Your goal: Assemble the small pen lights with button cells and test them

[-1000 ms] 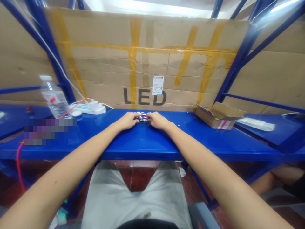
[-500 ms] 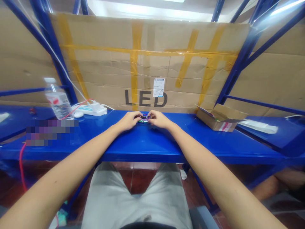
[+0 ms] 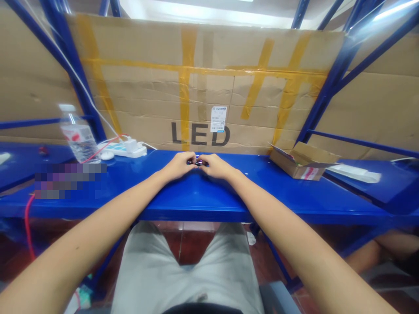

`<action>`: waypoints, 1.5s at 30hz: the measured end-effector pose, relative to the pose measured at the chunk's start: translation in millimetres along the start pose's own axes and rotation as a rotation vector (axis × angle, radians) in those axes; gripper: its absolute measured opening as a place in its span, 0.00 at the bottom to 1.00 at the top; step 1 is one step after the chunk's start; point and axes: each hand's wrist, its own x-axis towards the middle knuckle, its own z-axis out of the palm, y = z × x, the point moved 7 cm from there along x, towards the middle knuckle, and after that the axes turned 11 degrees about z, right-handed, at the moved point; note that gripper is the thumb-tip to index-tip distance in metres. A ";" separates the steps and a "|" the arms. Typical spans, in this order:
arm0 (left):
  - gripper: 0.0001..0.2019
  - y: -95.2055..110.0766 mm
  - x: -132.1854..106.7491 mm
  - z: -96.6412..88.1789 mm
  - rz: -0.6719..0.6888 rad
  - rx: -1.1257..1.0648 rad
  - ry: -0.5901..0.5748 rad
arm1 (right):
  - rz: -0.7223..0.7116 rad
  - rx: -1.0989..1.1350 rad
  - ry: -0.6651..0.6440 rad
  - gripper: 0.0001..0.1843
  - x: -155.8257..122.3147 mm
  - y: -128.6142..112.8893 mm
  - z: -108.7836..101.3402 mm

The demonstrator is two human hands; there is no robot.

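On a blue bench, far middle, a small dark part is held crosswise, left to right, its ends pinched by closed fingertips of the left hand and right hand, both equally near.

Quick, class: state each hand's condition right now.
Left hand: closed, pinching the small dark part.
Right hand: closed on the same part.

water bottle, power strip, cardboard box
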 end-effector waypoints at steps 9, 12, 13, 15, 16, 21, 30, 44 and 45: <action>0.30 -43.3 -7.6 2.4 -0.551 -0.950 0.299 | -0.068 -0.110 0.100 0.11 -0.1 -7.8 -4.5; 0.37 -44.3 -11.0 5.2 -0.595 -1.120 0.248 | -0.108 -0.100 0.106 0.13 -0.6 -13.6 -2.6; 0.38 -44.8 -12.0 6.2 -0.602 -1.154 0.232 | -0.111 -0.102 0.108 0.14 -0.6 -15.4 -2.1; 0.39 -46.3 -14.0 9.9 -0.618 -1.206 0.188 | -0.094 -0.111 0.111 0.14 -0.6 -17.7 -1.8; 0.39 -47.1 -15.1 12.4 -0.631 -1.228 0.160 | -0.079 -0.115 0.112 0.13 -0.6 -18.3 -2.2; 0.38 -49.5 -19.4 20.7 -0.675 -1.316 0.078 | -0.075 -0.135 0.111 0.12 -2.2 -21.5 -3.7; 0.30 -56.0 -24.5 18.9 -0.712 -1.333 0.172 | -0.075 -0.171 0.111 0.13 -1.6 -24.0 -0.2; 0.25 -62.4 -25.3 21.7 -0.748 -1.306 0.228 | -0.076 -0.171 0.087 0.13 -1.6 -25.7 3.4; 0.25 -62.2 -25.3 21.7 -0.753 -1.303 0.232 | -0.085 -0.164 0.082 0.14 -1.9 -26.2 3.7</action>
